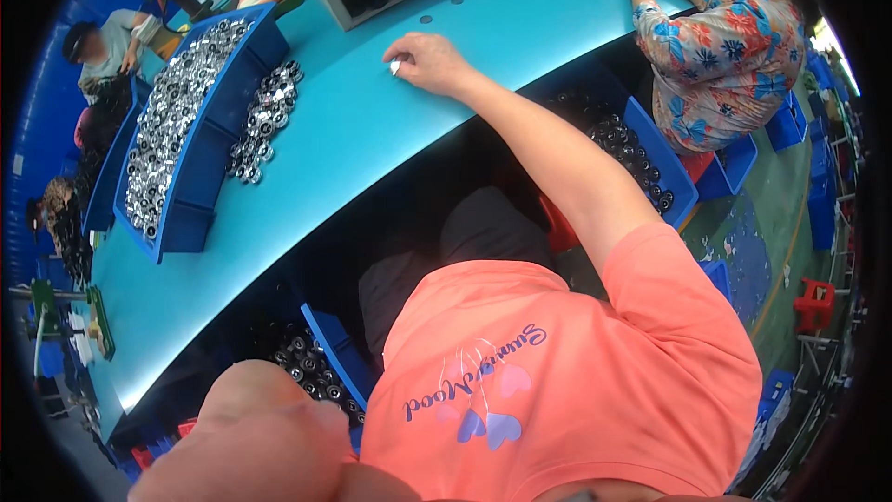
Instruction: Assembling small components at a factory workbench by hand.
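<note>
Out over the turquoise table (339, 121), my right hand (429, 62) is closed, with a small shiny metal part (395, 66) between thumb and fingers. Part of it is covered by the fingers, so its exact kind is unclear. To the left of this hand, a loose heap of small round silver-and-black parts (267, 116) lies on the tabletop. It rests against a long blue bin (200, 181) filled with similar parts. My bent left arm (255, 437) shows blurred at the lower left, close to the camera; its hand is out of sight.
A few dark discs (426, 19) lie near a framed dark opening (346, 19) at the back. Blue bins of dark round parts (311, 367) stand below the table edge on both sides. A co-worker in a flowered shirt (711, 60) sits at the right; others work at the far left.
</note>
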Demonstrator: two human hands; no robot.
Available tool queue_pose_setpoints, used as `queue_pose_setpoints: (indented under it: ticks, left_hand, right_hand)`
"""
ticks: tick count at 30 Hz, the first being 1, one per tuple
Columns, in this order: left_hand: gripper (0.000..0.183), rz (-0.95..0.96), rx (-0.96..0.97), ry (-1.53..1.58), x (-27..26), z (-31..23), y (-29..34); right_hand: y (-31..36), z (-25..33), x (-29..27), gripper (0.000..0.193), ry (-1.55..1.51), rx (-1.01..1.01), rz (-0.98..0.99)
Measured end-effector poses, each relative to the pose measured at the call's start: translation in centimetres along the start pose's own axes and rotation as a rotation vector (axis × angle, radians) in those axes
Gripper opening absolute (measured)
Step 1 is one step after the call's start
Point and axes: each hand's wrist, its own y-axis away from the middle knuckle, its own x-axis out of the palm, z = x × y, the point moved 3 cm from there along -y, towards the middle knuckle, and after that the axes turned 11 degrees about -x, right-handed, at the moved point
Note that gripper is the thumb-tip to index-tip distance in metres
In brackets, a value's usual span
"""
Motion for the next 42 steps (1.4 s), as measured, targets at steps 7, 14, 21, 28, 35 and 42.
queue_pose_setpoints:
  ticks: [7, 14, 21, 28, 35, 42]
  left_hand:
    - [0.028, 0.030, 0.004, 0.026, 0.1, 0.2, 0.2]
    - [0.026, 0.068, -0.007, 0.044, 0.3, 0.3, 0.3]
    - [0.024, 0.091, -0.025, 0.072, -0.2, -0.4, 0.4]
    - [0.022, 0.120, -0.107, 0.166, 1.6, -0.4, 0.1]
    - [0.020, 0.133, -0.328, 0.622, 17.3, 2.8, 2.7]
    - [0.016, 0.163, -0.481, 0.813, 22.4, 3.5, 5.0]
  right_hand:
    - [-0.1, -0.5, 0.3, 0.023, -0.036, 0.025, 0.020]
    - [0.2, -0.6, 0.1, 0.024, -0.022, 0.013, 0.015]
    - [-0.1, -0.1, 0.6, 0.023, -0.022, -0.014, -0.001]
    - [-0.6, 0.7, 1.5, 0.024, -0.063, -0.009, 0.019]
    - [-0.2, 0.0, 1.2, 0.026, -0.081, 0.041, 0.043]
    - [0.0, -0.4, 0.6, 0.025, -0.052, 0.042, 0.028]
